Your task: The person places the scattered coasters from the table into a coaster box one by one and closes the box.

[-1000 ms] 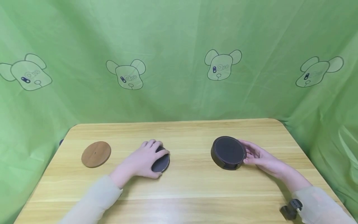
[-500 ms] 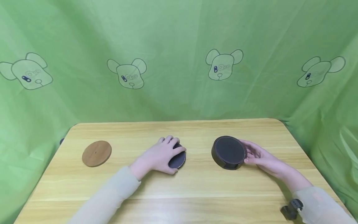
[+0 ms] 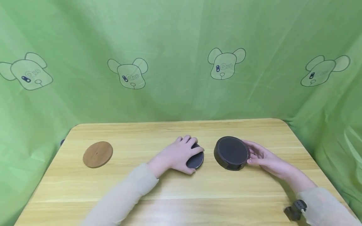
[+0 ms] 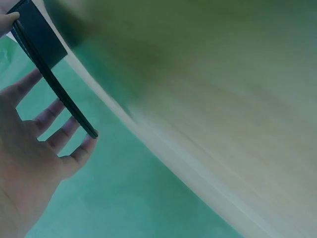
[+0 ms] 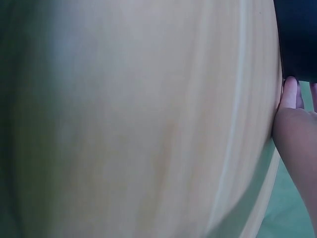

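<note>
In the head view my left hand [image 3: 179,155] grips a thin, round black coaster [image 3: 195,161] by its edge, thumb at the near side and fingers across the far side. The left wrist view shows that coaster [image 4: 64,96] edge-on between thumb and fingertips, off the table. Just right of it stands a round black coaster holder [image 3: 232,152] with a dark, stitched disc on top. My right hand [image 3: 267,161] holds the holder's right side, thumb in front and fingers behind. In the right wrist view, the thumb touches the holder's dark wall [image 5: 299,39].
A round wooden disc [image 3: 97,154] with a small mark at its centre lies on the left of the wood-grain table [image 3: 181,194]. Green cloth [image 3: 175,94] with printed bear heads hangs behind the table and at both sides. A small black device [image 3: 295,210] sits at the right cuff.
My left hand has moved right with the coaster, from mid-left of the table to close beside the holder. The right hand and the holder have stayed in place.
</note>
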Demonstrator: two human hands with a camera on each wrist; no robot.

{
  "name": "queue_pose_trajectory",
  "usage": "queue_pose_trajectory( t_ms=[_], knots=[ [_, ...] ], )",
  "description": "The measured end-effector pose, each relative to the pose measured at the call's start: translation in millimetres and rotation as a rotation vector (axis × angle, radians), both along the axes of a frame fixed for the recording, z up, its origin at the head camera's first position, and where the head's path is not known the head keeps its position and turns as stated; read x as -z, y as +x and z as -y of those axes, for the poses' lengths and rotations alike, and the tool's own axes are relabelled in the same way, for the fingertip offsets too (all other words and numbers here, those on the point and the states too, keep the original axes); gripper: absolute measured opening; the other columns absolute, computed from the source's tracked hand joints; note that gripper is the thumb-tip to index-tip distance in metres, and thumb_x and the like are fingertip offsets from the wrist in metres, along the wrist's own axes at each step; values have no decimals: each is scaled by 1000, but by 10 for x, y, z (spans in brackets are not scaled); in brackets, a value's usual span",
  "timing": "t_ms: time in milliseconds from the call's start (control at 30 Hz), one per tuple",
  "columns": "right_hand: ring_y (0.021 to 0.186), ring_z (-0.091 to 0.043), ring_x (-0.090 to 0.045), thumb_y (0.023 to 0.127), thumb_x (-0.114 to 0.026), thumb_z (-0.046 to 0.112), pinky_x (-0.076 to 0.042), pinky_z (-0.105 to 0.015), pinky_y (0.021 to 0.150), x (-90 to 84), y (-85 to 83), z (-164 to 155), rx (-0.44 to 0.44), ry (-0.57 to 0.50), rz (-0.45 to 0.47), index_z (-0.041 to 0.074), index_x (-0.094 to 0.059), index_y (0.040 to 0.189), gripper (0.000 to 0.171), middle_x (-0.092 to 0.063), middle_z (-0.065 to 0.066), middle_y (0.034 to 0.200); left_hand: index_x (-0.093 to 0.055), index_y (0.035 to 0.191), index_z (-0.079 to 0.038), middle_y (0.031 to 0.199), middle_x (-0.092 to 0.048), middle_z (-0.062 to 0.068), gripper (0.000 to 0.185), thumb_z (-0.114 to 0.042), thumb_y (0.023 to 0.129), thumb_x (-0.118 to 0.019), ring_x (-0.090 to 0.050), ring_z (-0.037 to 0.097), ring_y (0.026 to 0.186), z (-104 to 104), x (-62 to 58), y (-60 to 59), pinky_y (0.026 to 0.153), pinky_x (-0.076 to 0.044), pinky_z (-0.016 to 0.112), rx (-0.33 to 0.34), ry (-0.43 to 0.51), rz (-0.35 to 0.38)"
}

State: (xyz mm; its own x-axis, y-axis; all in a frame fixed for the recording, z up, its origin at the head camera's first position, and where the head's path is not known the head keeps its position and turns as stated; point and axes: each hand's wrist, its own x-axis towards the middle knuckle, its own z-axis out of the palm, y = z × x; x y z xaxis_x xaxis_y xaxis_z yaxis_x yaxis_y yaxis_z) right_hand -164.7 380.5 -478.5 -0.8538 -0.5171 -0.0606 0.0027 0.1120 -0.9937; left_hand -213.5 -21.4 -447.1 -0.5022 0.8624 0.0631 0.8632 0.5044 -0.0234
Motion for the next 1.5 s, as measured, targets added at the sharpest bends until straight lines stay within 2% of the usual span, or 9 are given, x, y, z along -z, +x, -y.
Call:
queue_pose_trajectory(
  t_ms=[267, 667, 1033, 1367, 1500],
  knots=[
    [135, 6, -55, 100, -56, -10, -45, -13, 108, 11, -5, -2, 10, 6, 5, -3, -16, 167, 78, -51, 24, 154, -53, 151, -30, 140, -52, 5, 83, -65, 79, -75, -50, 22, 124, -278, -104, -1, 98, -49, 40, 70, 14, -59],
    [134, 6, -56, 101, -55, -10, -45, -13, 107, 36, -9, -25, 17, 25, 12, -2, -14, 168, 79, -50, 26, 153, -50, 154, -33, 144, -51, 2, 82, -68, 82, -69, -46, 20, 127, -759, -235, 3, 103, -45, 38, 88, 10, -100],
    [133, 8, -56, 101, -56, -9, -45, -12, 106, -2, 2, -4, 24, 37, 10, -1, -15, 168, 78, -50, 27, 151, -48, 154, -36, 146, -49, 0, 83, -74, 82, -66, -45, 19, 130, -1108, -178, -32, 105, -43, 37, 58, -11, -128],
    [132, 10, -54, 102, -57, -7, -45, -10, 105, -12, 8, 14, 43, 69, 15, 4, -18, 169, 78, -46, 31, 151, -45, 156, -37, 144, -47, -3, 86, -78, 84, -65, -44, 16, 129, -1351, -163, -82, 108, -41, 33, 16, -43, -100],
    [132, 11, -54, 102, -56, -7, -44, -9, 105, -6, 6, 9, 42, 68, 10, 1, -17, 168, 77, -45, 31, 150, -44, 157, -40, 145, -47, -4, 84, -79, 85, -63, -44, 15, 131, -1446, -151, -103, 111, -40, 33, -7, -64, -81]
  ],
)
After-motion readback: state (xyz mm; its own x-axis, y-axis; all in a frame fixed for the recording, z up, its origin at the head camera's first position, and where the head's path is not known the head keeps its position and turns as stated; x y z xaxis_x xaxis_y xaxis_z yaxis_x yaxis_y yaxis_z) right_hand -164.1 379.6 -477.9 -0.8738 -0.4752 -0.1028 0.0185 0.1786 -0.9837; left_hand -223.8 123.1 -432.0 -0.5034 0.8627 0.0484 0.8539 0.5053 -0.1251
